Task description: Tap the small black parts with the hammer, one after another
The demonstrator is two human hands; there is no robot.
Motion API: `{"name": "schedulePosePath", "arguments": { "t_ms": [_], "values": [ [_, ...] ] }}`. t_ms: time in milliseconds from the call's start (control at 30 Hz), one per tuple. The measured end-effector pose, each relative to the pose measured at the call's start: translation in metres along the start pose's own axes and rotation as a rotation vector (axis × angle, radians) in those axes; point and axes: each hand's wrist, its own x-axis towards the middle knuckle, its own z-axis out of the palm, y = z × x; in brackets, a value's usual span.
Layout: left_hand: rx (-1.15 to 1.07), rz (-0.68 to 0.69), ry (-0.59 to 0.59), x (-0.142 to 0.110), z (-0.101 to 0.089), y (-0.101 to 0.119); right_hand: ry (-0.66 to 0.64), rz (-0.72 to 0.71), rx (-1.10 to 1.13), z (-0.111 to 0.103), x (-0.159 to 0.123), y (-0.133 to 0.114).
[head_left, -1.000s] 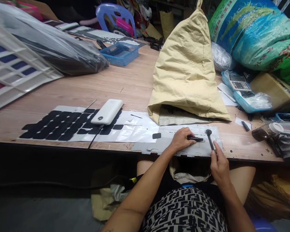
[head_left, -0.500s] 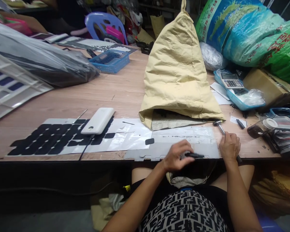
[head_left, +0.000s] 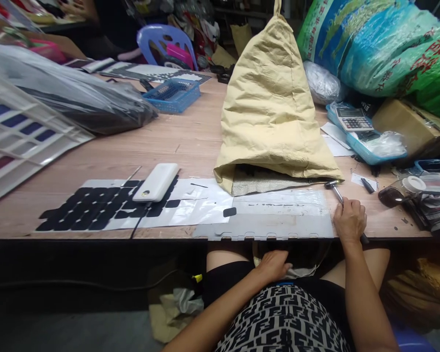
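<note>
My right hand (head_left: pixel 350 220) is closed around a small hammer (head_left: pixel 338 194) and rests at the table's front edge. The hammer's metal head lies beside the lower right corner of a yellow cloth bag (head_left: pixel 267 112); its dark handle end pokes out behind my hand. Below the table edge, over my lap, my left hand (head_left: pixel 273 264) is curled with its fingers together. What it holds, if anything, is hidden. A pale cloth (head_left: pixel 302 272) lies under it between my thighs. In front of me a grey plastic sheet (head_left: pixel 271 227) with notches runs along the edge.
Left of the sheet, black rounded pieces (head_left: pixel 84 208) lie in rows on white paper under a white power bank (head_left: pixel 157 182). A blue basket (head_left: pixel 174 95) and white rack (head_left: pixel 25 142) stand farther left. At right are a calculator (head_left: pixel 352 120), jar (head_left: pixel 401 190) and carton (head_left: pixel 414 127).
My left hand has dropped from above the sheet into my lap; the black piece it held is out of sight. My right hand stays on the hammer. The view has shifted slightly.
</note>
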Motion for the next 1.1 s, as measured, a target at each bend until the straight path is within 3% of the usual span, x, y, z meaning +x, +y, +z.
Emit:
{"name": "schedulePosePath", "arguments": {
  "t_ms": [133, 200, 300, 367, 400, 500, 667, 733, 833, 967, 1100],
  "values": [
    [-0.227, 0.459, -0.205, -0.014, -0.06, 0.036, -0.007, 0.019, -0.004, 0.0, -0.001, 0.0],
    [-0.314, 0.541, -0.112, -0.004, -0.101, 0.049, -0.009, 0.027, -0.002, 0.0, -0.001, 0.001],
    [-0.201, 0.326, 0.315, 0.035, -0.158, 0.055, -0.008, 0.029, 0.01, 0.0, -0.002, 0.001],
    [-0.085, 0.148, 0.493, 0.069, -0.187, 0.053, -0.007, 0.024, 0.013, 0.001, -0.002, 0.001],
    [-0.041, 0.13, 0.496, 0.085, -0.2, 0.052, -0.007, 0.02, 0.013, 0.001, -0.002, 0.001],
    [0.031, 0.243, 0.502, 0.128, -0.233, 0.056, -0.012, 0.008, 0.007, 0.002, -0.002, 0.002],
    [-0.117, 0.306, 0.72, 0.169, -0.282, 0.079, -0.033, 0.013, -0.016, 0.001, -0.002, 0.002],
    [-0.217, 0.275, 0.757, 0.176, -0.29, 0.085, -0.044, 0.018, -0.017, 0.0, -0.002, 0.001],
    [-0.218, 0.19, 0.766, 0.176, -0.28, 0.087, -0.045, 0.027, -0.016, -0.001, -0.003, 0.001],
    [-0.09, 0.203, 0.756, 0.169, -0.238, 0.088, -0.047, 0.029, -0.007, 0.0, -0.003, 0.001],
    [0.145, 0.375, 0.654, 0.167, -0.198, 0.104, -0.038, 0.023, 0.004, 0.0, -0.003, 0.002]
  ]
}}
